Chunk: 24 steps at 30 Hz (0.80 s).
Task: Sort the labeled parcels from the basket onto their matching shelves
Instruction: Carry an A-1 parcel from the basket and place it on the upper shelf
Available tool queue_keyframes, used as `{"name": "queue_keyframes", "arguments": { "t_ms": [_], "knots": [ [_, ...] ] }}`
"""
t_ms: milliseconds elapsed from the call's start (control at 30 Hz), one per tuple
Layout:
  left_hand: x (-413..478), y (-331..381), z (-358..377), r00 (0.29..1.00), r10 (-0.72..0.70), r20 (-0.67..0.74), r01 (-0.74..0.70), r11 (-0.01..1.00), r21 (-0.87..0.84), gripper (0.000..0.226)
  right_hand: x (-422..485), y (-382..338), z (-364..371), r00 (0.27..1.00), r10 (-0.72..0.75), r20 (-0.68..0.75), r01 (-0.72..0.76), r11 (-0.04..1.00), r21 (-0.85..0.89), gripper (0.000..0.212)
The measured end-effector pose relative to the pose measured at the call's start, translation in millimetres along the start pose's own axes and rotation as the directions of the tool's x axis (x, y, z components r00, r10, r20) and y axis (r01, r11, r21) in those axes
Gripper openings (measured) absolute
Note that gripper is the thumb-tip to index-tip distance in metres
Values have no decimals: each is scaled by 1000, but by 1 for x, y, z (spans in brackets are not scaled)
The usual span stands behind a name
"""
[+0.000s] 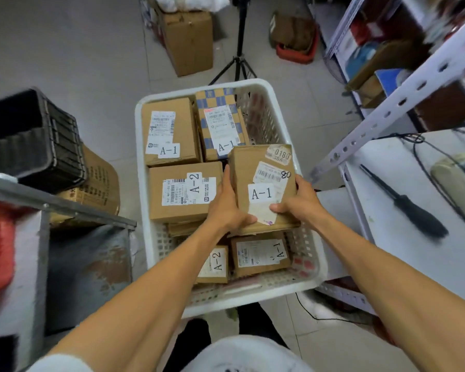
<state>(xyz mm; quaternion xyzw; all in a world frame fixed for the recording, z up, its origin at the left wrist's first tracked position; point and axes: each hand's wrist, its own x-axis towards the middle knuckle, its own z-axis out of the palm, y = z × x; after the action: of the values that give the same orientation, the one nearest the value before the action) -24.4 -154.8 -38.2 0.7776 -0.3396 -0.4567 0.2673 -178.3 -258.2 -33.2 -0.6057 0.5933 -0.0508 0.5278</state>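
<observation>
Head view looks down into a white plastic basket [141,162] on the floor, with two bare forearms reaching into it. The left hand [226,208] and the right hand [298,202] hold one brown cardboard parcel [258,167] marked A-1 between them, over the basket's right half. Each grip is closed on it, fingers along a side and thumb on the labelled top.

Five more parcels lie inside the basket. A brown A-1 box [169,130] sits in its far left corner, with a blue-checked A-1 box [220,122] just beside it at the far end. A brown A-2 box [183,191] lies at the middle left. A small A-2 box [215,264] and another A-1 box [261,253] lie at the near end, partly under the held parcel.

Right of the basket stands a white metal shelving unit [387,111] holding boxes. Left of the basket sits a black crate [38,140]. Beyond its far rim stands a black tripod [239,49].
</observation>
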Motion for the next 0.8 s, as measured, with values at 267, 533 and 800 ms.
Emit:
{"name": "queue_keyframes", "arguments": {
  "t_ms": [267,533,800],
  "knots": [
    [-46,61,-82,985,174,17,-174,985,-6,129,-62,-79,-8,974,-198,-113,206,976,70,105],
    [-103,92,-173,921,387,-44,-388,904,-177,108,-112,-154,1,899,-410,-156,435,881,188,95],
    [-151,105,-208,859,463,-216,-505,836,-214,109,-159,-193,8,783,-599,-169,622,760,190,91]
  ]
}}
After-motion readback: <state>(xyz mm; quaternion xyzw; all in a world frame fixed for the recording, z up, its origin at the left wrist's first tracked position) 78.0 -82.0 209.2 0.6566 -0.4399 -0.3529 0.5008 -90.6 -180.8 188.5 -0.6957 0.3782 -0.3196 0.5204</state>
